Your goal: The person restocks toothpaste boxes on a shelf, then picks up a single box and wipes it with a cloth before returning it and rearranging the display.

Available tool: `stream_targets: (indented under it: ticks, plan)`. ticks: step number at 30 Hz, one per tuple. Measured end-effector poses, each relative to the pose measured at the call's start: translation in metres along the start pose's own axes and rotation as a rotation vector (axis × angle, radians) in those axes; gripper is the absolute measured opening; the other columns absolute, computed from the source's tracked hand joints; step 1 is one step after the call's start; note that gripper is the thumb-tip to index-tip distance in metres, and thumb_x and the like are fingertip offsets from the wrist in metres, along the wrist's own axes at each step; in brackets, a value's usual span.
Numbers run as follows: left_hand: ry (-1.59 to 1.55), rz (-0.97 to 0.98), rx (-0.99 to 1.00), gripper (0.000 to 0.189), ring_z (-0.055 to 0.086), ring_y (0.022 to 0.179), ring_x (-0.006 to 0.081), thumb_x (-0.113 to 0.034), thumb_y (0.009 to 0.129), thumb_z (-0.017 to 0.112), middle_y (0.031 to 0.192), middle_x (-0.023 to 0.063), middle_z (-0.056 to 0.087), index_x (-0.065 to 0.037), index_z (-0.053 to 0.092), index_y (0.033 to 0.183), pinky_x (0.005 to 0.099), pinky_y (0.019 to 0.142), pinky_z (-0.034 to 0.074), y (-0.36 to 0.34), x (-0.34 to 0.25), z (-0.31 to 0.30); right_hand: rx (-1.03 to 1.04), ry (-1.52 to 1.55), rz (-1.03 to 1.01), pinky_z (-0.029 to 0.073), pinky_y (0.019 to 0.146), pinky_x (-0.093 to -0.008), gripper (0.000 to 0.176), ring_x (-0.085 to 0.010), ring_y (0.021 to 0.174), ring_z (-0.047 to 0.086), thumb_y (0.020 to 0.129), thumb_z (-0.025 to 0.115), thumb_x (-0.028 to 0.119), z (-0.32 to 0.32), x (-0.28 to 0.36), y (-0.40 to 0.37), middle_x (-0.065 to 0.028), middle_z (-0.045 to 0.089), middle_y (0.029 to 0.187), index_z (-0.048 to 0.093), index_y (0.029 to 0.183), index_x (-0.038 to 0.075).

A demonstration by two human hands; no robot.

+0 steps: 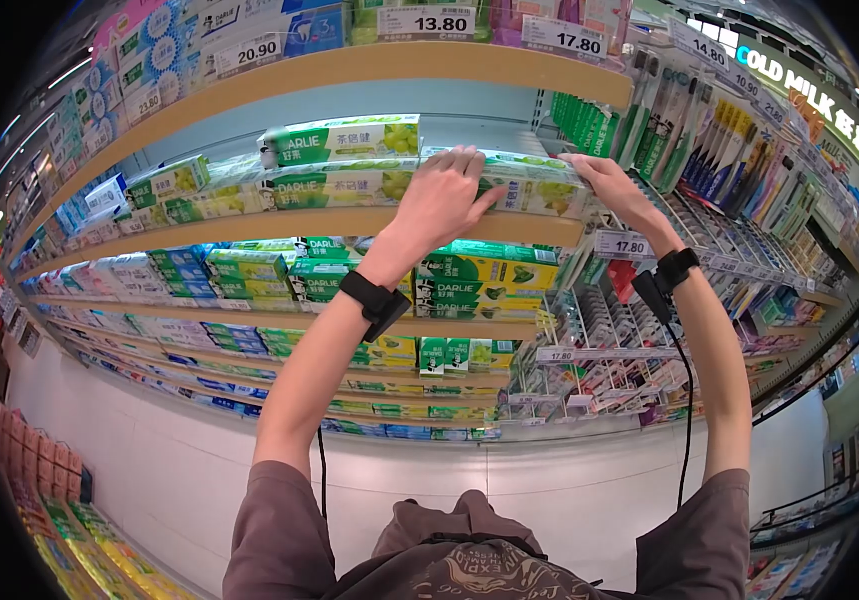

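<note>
My left hand (446,195) rests on the green and white toothpaste boxes at the front of a shelf, its fingers over their top and its thumb stretched to the right across the front. At the right end of the same row, my right hand (611,187) touches the end of a box (539,190) with its fingers extended. Another toothpaste box (344,142) lies on top of the row, just left of my left hand. Both wrists wear black straps.
The wooden shelf edge (349,222) runs below the boxes, and a higher shelf edge (399,62) with price tags juts out above my hands. Lower shelves hold more toothpaste boxes (479,285). Toothbrush packs (719,150) hang on a rack at the right.
</note>
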State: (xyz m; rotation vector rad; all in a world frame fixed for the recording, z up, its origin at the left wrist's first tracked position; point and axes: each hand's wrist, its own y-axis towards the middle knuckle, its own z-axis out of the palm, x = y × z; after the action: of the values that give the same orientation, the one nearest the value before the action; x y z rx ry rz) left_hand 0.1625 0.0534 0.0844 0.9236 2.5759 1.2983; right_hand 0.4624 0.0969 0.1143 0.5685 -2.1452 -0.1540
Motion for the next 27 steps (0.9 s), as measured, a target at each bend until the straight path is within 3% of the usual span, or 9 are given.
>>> stream_targets:
  ticks: [4,9,10,12,13,15,16,19,27]
  plan:
    - [-0.017,-0.016,0.008,0.063,0.061,0.120,0.0399,-0.048,0.101,0.053,0.130,0.0267,0.062,0.008,0.057,0.129,0.0469,0.103,0.048,0.000,-0.001,0.000,-0.076,-0.103,-0.022,0.045,0.101,-0.0362,0.057,-0.0232,0.115,0.061,0.109,0.040,0.045,0.008,-0.002,-0.004,-0.0139,0.068,0.126,0.057,0.140,0.001]
    - [-0.039,-0.034,0.033,0.063,0.057,0.124,0.0389,-0.048,0.102,0.053,0.132,0.0255,0.061,0.008,0.056,0.130,0.0463,0.107,0.044,-0.002,-0.001,-0.002,-0.028,-0.335,-0.010,0.043,0.106,-0.0403,0.060,-0.0383,0.122,0.059,0.108,0.040,0.047,0.009,0.033,-0.016,-0.0224,0.063,0.133,0.057,0.137,-0.003]
    - [-0.005,0.009,-0.046,0.058,0.056,0.126,0.0377,-0.044,0.101,0.055,0.133,0.0238,0.060,0.007,0.057,0.129,0.0460,0.108,0.043,-0.005,-0.001,-0.001,-0.027,-0.334,-0.011,0.043,0.106,-0.0403,0.060,-0.0383,0.122,0.059,0.108,0.040,0.047,0.014,0.033,-0.017,-0.0224,0.063,0.133,0.057,0.137,-0.003]
    - [0.030,0.048,-0.121,0.054,0.054,0.128,0.0364,-0.040,0.100,0.058,0.134,0.0220,0.060,0.005,0.058,0.129,0.0457,0.110,0.041,-0.015,-0.003,-0.005,-0.258,-0.422,-0.095,0.045,0.104,-0.0427,0.055,-0.0422,0.117,0.060,0.107,0.046,0.042,0.026,0.033,-0.024,-0.0230,0.062,0.133,0.059,0.133,-0.004]
    - [-0.009,0.042,-0.185,0.049,0.053,0.128,0.0357,-0.035,0.098,0.061,0.134,0.0203,0.060,0.003,0.059,0.128,0.0458,0.110,0.041,-0.024,-0.005,-0.007,-0.254,-0.420,-0.094,0.045,0.104,-0.0427,0.055,-0.0422,0.117,0.060,0.107,0.046,0.042,0.034,0.032,-0.031,-0.0230,0.062,0.133,0.059,0.133,-0.004]
    - [-0.054,0.033,-0.326,0.037,0.056,0.121,0.0342,-0.018,0.091,0.070,0.127,0.0158,0.061,0.000,0.061,0.123,0.0456,0.105,0.043,-0.044,-0.008,-0.011,-0.530,-0.478,-0.413,0.048,0.097,-0.0446,0.036,-0.0394,0.112,0.062,0.100,0.060,0.026,0.052,0.038,-0.052,-0.0198,0.065,0.126,0.065,0.122,-0.003]
    - [-0.054,0.031,-0.324,0.037,0.056,0.121,0.0342,-0.018,0.091,0.070,0.127,0.0158,0.061,0.000,0.061,0.123,0.0456,0.105,0.043,-0.054,-0.006,-0.012,-0.528,-0.477,-0.411,0.048,0.097,-0.0446,0.036,-0.0394,0.112,0.062,0.100,0.060,0.026,0.057,0.039,-0.061,-0.0198,0.065,0.126,0.065,0.122,-0.003]
    - [-0.100,-0.013,-0.402,0.031,0.060,0.107,0.0331,-0.007,0.086,0.070,0.114,0.0132,0.063,-0.001,0.063,0.115,0.0439,0.092,0.048,-0.081,0.005,-0.013,-0.568,-0.714,-0.792,0.051,0.086,-0.0422,0.022,-0.0310,0.101,0.063,0.082,0.071,0.001,0.073,0.042,-0.084,-0.0115,0.066,0.107,0.066,0.103,0.002]
    - [-0.084,-0.064,-0.392,0.029,0.060,0.107,0.0344,-0.005,0.088,0.068,0.114,0.0148,0.063,0.001,0.065,0.116,0.0443,0.092,0.049,-0.110,0.028,-0.007,-0.525,-0.721,-0.696,0.051,0.089,-0.0420,0.035,-0.0309,0.103,0.061,0.083,0.070,0.000,0.100,0.008,-0.093,-0.0112,0.064,0.113,0.065,0.117,0.003]
